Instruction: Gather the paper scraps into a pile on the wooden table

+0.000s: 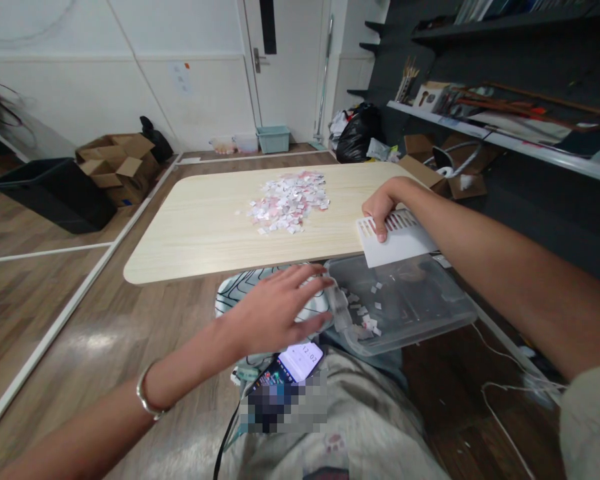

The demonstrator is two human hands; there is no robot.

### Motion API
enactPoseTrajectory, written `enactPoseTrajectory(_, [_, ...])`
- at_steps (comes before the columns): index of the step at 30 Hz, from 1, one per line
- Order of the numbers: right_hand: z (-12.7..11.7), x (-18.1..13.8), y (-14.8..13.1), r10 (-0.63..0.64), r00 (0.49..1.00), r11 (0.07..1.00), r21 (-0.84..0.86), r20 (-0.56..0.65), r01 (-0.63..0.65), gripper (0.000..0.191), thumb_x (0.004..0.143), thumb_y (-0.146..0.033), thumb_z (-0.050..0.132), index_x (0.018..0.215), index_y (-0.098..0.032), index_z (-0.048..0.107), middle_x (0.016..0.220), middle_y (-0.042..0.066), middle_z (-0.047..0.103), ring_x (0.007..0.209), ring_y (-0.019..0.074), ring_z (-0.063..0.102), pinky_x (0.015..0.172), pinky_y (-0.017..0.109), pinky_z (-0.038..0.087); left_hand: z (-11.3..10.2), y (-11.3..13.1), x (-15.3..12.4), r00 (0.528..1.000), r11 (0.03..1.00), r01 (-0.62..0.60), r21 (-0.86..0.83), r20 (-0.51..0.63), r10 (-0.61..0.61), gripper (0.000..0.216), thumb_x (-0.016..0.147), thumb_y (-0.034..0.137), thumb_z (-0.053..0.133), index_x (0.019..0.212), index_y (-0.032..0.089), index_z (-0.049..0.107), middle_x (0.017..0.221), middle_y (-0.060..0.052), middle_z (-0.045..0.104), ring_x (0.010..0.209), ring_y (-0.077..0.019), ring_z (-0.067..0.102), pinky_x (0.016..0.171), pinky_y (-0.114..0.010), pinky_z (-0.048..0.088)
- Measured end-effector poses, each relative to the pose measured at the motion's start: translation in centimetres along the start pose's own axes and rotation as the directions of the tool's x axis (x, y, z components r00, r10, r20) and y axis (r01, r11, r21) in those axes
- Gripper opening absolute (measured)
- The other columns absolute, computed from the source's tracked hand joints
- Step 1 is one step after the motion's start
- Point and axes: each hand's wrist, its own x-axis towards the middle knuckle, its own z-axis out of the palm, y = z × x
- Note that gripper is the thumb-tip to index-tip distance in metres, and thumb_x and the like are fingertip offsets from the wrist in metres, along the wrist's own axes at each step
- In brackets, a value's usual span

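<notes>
My right hand grips a white card with a row of cut slots, thumb on top, at the table's near right edge. Below the card, a clear plastic tray rests over my lap, with several small paper pieces in its left part. My left hand hovers with fingers spread at the tray's left rim; whether the fingertips touch it I cannot tell. A heap of small white and pink paper pieces lies on the pale wooden table.
A lit phone lies on my lap beside a patterned cushion. A black bin and cardboard boxes stand at the left. Black bags, an open box and a shelf line the right side. White cables trail on the floor.
</notes>
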Motion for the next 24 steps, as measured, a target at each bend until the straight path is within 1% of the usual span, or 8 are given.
enactPoseTrajectory(2, [0.1, -0.1, -0.1, 0.005, 1.0, 1.0, 0.011, -0.012, -0.004, 0.039, 0.065, -0.023, 0.104, 0.086, -0.001, 0.08, 0.072, 0.011, 0.078, 0.062, 0.0227, 0.072, 0.06, 0.033, 0.054, 2.2, 1.4, 0.6, 0.996, 0.998, -0.064, 0.015, 0.069, 0.063, 0.063, 0.107, 0.056, 0.055, 0.157, 0.018, 0.052, 0.165, -0.016, 0.054, 0.149, -0.0327, 0.054, 0.12, -0.05, 0.053])
enactPoseTrajectory(4, [0.1, -0.1, -0.1, 0.004, 1.0, 1.0, 0.01, -0.017, -0.004, 0.039, 0.064, -0.025, 0.104, 0.086, -0.002, 0.08, 0.072, 0.01, 0.078, 0.061, 0.0224, 0.072, 0.059, 0.033, 0.054, 3.8, 2.1, 1.3, 0.99, 0.994, -0.094, 0.047, 0.112, 0.088, 0.081, 0.101, 0.066, 0.061, 0.164, 0.018, 0.045, 0.171, -0.015, 0.048, 0.158, -0.0378, 0.043, 0.118, -0.055, 0.055])
enactPoseTrajectory(6, [0.0, 0.0, 0.0, -0.005, 1.0, 1.0, -0.011, -0.005, 0.005, 0.046, 0.058, -0.03, 0.107, 0.085, -0.004, 0.08, 0.071, 0.008, 0.077, 0.06, 0.0214, 0.071, 0.058, 0.032, 0.054, 4.9, 2.5, 2.0, 0.983, 0.989, -0.11, 0.102, 0.157, 0.093, 0.089, 0.095, 0.075, 0.064, 0.163, 0.021, 0.047, 0.172, -0.013, 0.047, 0.161, -0.0426, 0.036, 0.112, -0.061, 0.058])
enactPoseTrajectory(8, [-0.1, 0.1, 0.1, -0.02, 1.0, 0.999, -0.037, 0.018, 0.02, 0.055, 0.049, -0.038, 0.109, 0.083, -0.007, 0.08, 0.07, 0.006, 0.077, 0.058, 0.0204, 0.07, 0.056, 0.031, 0.054, 5.4, 2.8, 2.6, 0.977, 0.98, -0.119, 0.162, 0.196, 0.086, 0.083, 0.094, 0.078, 0.063, 0.154, 0.021, 0.057, 0.17, -0.013, 0.05, 0.159, -0.0445, 0.036, 0.105, -0.063, 0.06])
enactPoseTrajectory(10, [-0.2, 0.2, 0.1, -0.033, 0.999, 0.998, -0.051, 0.041, 0.035, 0.063, 0.041, -0.045, 0.11, 0.082, -0.008, 0.079, 0.07, 0.005, 0.077, 0.059, 0.0205, 0.07, 0.056, 0.03, 0.055, 5.6, 3.1, 3.2, 0.974, 0.972, -0.117, 0.203, 0.213, 0.073, 0.075, 0.095, 0.079, 0.06, 0.139, 0.019, 0.067, 0.162, -0.015, 0.058, 0.154, -0.0432, 0.042, 0.098, -0.058, 0.064])
enactPoseTrajectory(14, [-0.4, 0.2, 0.2, -0.049, 0.996, 0.997, -0.052, 0.07, 0.053, 0.071, 0.037, -0.052, 0.109, 0.084, -0.008, 0.08, 0.073, 0.006, 0.079, 0.063, 0.0236, 0.073, 0.058, 0.033, 0.057, 5.8, 3.5, 3.9, 0.974, 0.97, -0.118, 0.214, 0.213, 0.072, 0.066, 0.096, 0.08, 0.056, 0.117, 0.021, 0.075, 0.129, -0.015, 0.071, 0.133, -0.0371, 0.057, 0.084, -0.048, 0.064])
enactPoseTrajectory(19, [-0.5, 0.3, 0.2, -0.063, 0.995, 0.996, -0.053, 0.076, 0.067, 0.069, 0.039, -0.051, 0.109, 0.084, -0.008, 0.079, 0.07, 0.005, 0.077, 0.064, 0.0247, 0.074, 0.058, 0.033, 0.057, 6.2, 3.0, 4.0, 0.972, 0.965, -0.163, 0.204, 0.2, 0.122, 0.061, 0.099, 0.077, 0.054, 0.108, 0.021, 0.077, 0.112, -0.013, 0.071, 0.112, -0.0328, 0.062, 0.07, -0.043, 0.06])
enactPoseTrajectory(24, [-0.6, 0.4, 0.3, -0.052, 0.996, 0.996, -0.063, 0.074, 0.056, 0.069, 0.041, -0.051, 0.109, 0.086, -0.009, 0.079, 0.073, 0.006, 0.078, 0.065, 0.0236, 0.073, 0.059, 0.032, 0.057, 6.2, 2.3, 4.0, 0.964, 0.954, -0.195, 0.23, 0.222, 0.143, 0.059, 0.098, 0.074, 0.057, 0.107, 0.02, 0.079, 0.108, -0.015, 0.071, 0.109, -0.0343, 0.06, 0.056, -0.037, 0.051])
